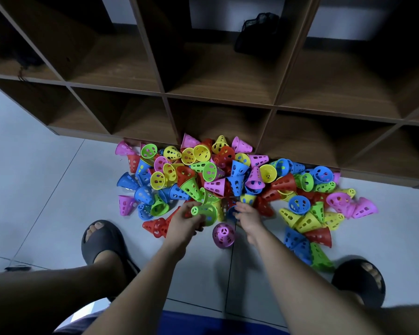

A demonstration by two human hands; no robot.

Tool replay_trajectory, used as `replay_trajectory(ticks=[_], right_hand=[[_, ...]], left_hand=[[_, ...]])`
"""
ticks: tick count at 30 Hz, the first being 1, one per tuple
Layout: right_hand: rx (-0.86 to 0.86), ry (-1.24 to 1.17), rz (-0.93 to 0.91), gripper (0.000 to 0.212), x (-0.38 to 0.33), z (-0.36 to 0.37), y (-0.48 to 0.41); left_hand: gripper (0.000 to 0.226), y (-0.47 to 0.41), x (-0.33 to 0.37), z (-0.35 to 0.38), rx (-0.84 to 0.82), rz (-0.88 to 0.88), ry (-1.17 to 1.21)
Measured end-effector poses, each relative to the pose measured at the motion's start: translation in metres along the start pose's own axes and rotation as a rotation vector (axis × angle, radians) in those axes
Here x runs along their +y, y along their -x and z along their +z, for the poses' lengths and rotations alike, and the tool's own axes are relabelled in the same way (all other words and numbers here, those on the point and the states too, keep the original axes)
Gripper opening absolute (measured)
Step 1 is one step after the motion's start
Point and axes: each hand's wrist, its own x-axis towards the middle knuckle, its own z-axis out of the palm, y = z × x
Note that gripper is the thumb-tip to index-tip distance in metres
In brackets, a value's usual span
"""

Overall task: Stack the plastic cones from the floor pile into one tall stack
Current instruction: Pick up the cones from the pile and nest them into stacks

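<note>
Down on the floor [46,189], at the near edge of the pile [228,175]: grips a green cone [207,213] in the curled fingers [188,207] of the left hand [185,222]. Holds it on its side, long axis running across the view, narrow tip to the left, wide mouth facing the right hand [248,220]. Keeps nothing in the right fingers [238,210], loosely spread close to a blue cone [231,212]; too blurred to say whether touching. Leaves a purple cone [223,235] standing tip-up on the floor between the two wrists, apart from the pile, nearer the right hand. Probably calls for bringing the next cone in from the right, tip first into the green mouth, axes lined up. Backs onto a wooden shelf [218,93] beyond the pile.
</note>
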Motion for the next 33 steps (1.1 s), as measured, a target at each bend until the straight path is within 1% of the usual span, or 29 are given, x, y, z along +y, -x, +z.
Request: replay_trajectory(ticks=[1,5,7,9,11,14,16,17,21,23,25,27,30,33], right_hand=[[0.054,0.003,-0.007,0.048,0.0,-0.002,0.004],[0.384,0.078,-0.045,0.021,0.002,-0.016,0.024],[0.486,0.057,-0.05,0.013,0.008,-0.024,0.032],[0.531,0.036,-0.036,0.007,0.016,-0.032,0.038],[0.543,-0.027,-0.018,0.003,0.023,-0.039,0.043],[0.556,-0.198,0.017,0.006,0.024,-0.053,0.048],[0.51,-0.303,0.019,0.007,0.017,-0.061,0.054],[0.453,-0.357,0.014,0.008,0.011,-0.065,0.058],[0.104,-0.558,-0.002,0.01,-0.02,-0.069,0.082],[-0.053,-0.584,0.002,0.014,-0.028,-0.067,0.09],[-0.164,-0.523,0.02,0.016,-0.029,-0.061,0.096],[-0.233,-0.41,0.036,0.016,-0.025,-0.053,0.098],[-0.246,-0.239,0.049,0.017,-0.014,-0.044,0.094],[-0.217,-0.15,0.065,0.02,-0.004,-0.036,0.087]], left_hand=[[0.03,0.001,0.007,0.003,-0.006,0.022,0.023],[0.022,0.009,0.029,0.018,-0.076,0.076,0.055],[0.019,0.016,0.037,0.026,-0.121,0.099,0.032],[0.02,0.021,0.039,0.035,-0.162,0.108,-0.046],[0.022,0.025,0.036,0.041,-0.185,0.102,-0.178],[0.022,0.027,0.021,0.045,-0.196,0.114,-0.397],[0.023,0.029,0.01,0.045,-0.203,0.116,-0.487],[0.024,0.031,0.005,0.045,-0.206,0.109,-0.499],[0.035,0.038,-0.01,0.044,-0.225,0.03,-0.367],[0.041,0.038,-0.017,0.041,-0.233,-0.018,-0.305],[0.042,0.035,-0.023,0.035,-0.219,-0.059,-0.276],[0.04,0.031,-0.029,0.028,-0.171,-0.084,-0.274],[0.036,0.025,-0.037,0.01,-0.068,-0.096,-0.29],[0.036,0.014,-0.047,-0.014,0.042,-0.109,-0.249]])
